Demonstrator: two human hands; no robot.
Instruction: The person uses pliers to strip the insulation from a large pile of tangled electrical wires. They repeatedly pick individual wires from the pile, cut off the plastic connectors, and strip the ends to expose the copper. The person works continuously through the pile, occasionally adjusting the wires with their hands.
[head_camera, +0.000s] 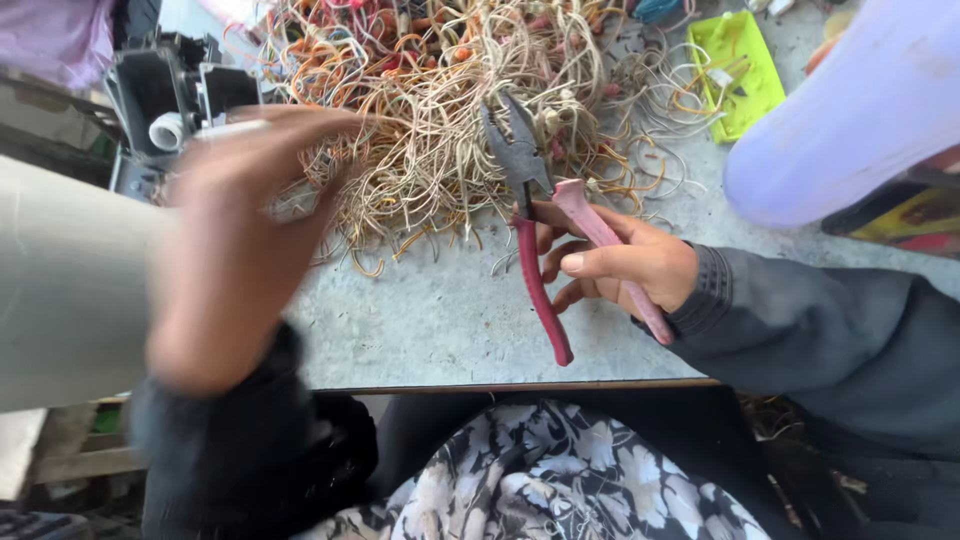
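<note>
My right hand (620, 262) grips a pair of pliers (535, 215) with red handles, jaws pointing up toward a big tangle of thin wires (450, 100) heaped on the grey table (450, 320). The plier jaws lie at the near edge of the tangle. My left hand (235, 235) is blurred and raised close to the camera, its fingertips reaching into the left side of the wire pile; whether it pinches a wire is not clear.
A green plastic tray (745, 70) with wire scraps sits at the back right. A black plastic housing (165, 95) stands at the back left. Another person's pale sleeve (850, 120) comes in from the upper right. Floral cloth (560, 480) covers my lap.
</note>
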